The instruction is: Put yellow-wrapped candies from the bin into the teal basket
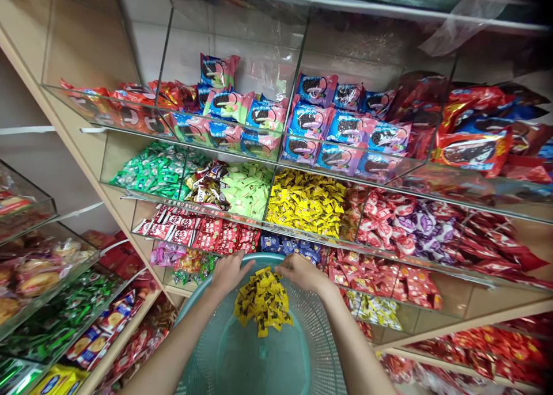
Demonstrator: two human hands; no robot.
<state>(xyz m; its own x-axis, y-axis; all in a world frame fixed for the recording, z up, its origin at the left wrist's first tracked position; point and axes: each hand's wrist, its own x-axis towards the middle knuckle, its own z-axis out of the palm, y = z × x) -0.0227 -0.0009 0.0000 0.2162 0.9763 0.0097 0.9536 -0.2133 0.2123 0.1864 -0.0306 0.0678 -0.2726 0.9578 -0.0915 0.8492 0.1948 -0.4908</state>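
A teal perforated plastic basket (302,349) sits low in front of me, tilted up toward the shelves. A heap of yellow wrapped candies (262,300) lies in it near the far rim. My left hand (228,273) grips the far rim on the left, fingers curled over the edge. My right hand (302,273) curls over the rim on the right, touching the top of the candy heap. Just above, a clear shelf bin holds more yellow candies (306,202).
Clear acrylic bins fill wooden shelves: sandwich-cookie packs (311,121) on top, green candies (151,169) at left, red and purple sweets (415,222) at right, red wafer bars (194,228) below. More snack bins (52,303) stand on the left-hand shelves.
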